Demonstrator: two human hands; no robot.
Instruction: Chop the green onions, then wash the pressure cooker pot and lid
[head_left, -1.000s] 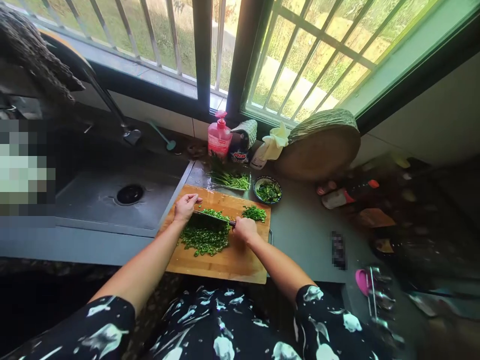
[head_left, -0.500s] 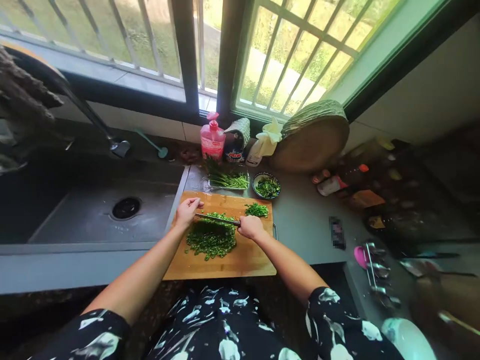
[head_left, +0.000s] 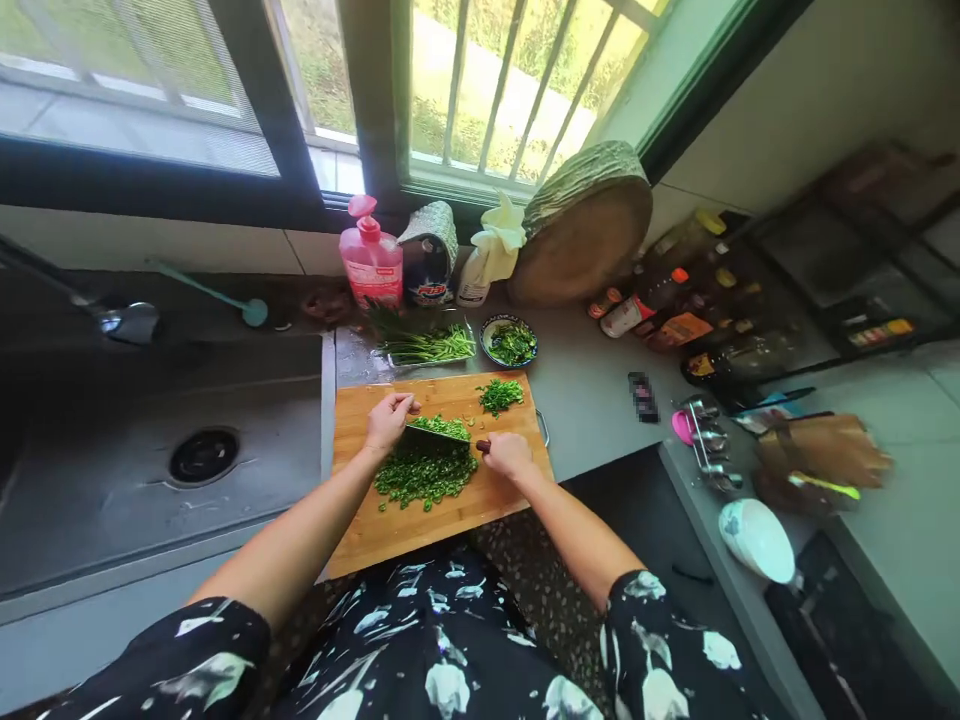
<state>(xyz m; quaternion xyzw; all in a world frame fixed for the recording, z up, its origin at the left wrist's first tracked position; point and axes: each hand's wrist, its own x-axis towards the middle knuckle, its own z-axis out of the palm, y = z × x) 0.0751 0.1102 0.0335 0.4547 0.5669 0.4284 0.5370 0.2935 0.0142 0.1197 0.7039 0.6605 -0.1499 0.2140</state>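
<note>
My right hand (head_left: 508, 455) is wrapped round the brown handle of a cleaver (head_left: 441, 439). Its dark blade reaches left across a pile of chopped greens (head_left: 426, 480) on a wooden cutting board (head_left: 360, 545). Beside the blade's far end is my left hand (head_left: 388, 420), fingers curled and pressed together; whatever they may hold is hidden. A smaller heap of chopped greens (head_left: 500, 396) lies at the board's back right. Behind the board are a clear tray of long green stalks (head_left: 431, 345) and a patterned bowl (head_left: 486, 352) of cut leafy greens.
Left of the board is a sink (head_left: 277, 400) with a faucet (head_left: 127, 322). A pink pump bottle (head_left: 373, 262), a white bottle (head_left: 474, 280) and a round wooden block (head_left: 581, 245) line the window wall. Several condiment bottles (head_left: 660, 300) and a white bowl (head_left: 757, 540) are at the right.
My view has turned to the right, so the sink and bottles sit further left. The cleaver's blade shows more of its broad side. Both hands remain at the board.
</note>
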